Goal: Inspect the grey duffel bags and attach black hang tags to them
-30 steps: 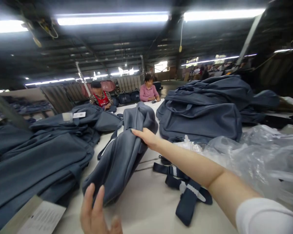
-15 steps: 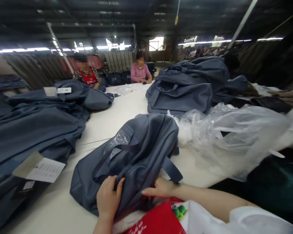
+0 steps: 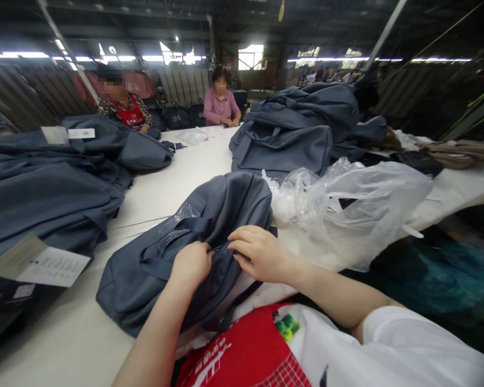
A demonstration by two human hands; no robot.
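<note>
A dark blue-grey bag [image 3: 141,279] lies on the white table in front of me, a strip of clear plastic on its upper side near a strap. My left hand [image 3: 192,263] is closed at the middle of the bag, fingertips pinched on the dark opening seam. Just to its right, my right hand [image 3: 262,252] rests over the same seam with fingers curled and close together; what is between its fingertips is too small to make out.
More blue-grey bags lie piled at left [image 3: 44,199] and at back right [image 3: 282,148]. Paper tags [image 3: 60,266] hang at left. Crumpled clear plastic [image 3: 347,204] covers the table [image 3: 161,188] on the right. Two people sit at the far end.
Both hands have moved up onto the middle of the bag and closer together. My right hand has left the bag's near right side, by the strap. The view has shifted slightly.
</note>
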